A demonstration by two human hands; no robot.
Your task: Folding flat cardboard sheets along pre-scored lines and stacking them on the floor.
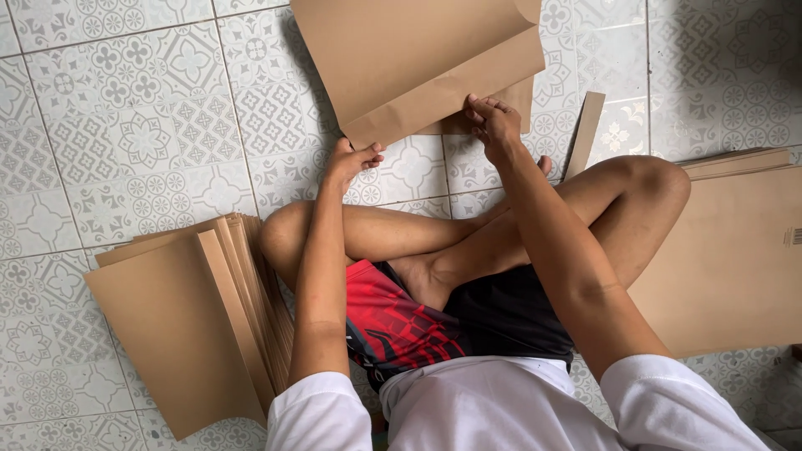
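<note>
Fingers of the right hand (493,121) pinched the brown paper sheet (418,63) at its folded lower edge; the left hand (355,157) gripped its near corner. Stacks of sheets (192,317) flanked both knees, with patterned tile floor (125,125) open ahead-left.

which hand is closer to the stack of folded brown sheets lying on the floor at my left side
Left. The left hand grips the near corner of the big brown sheet, just above the stack of folded sheets. The right hand presses that sheet's edge farther right, across the crossed legs.
</note>
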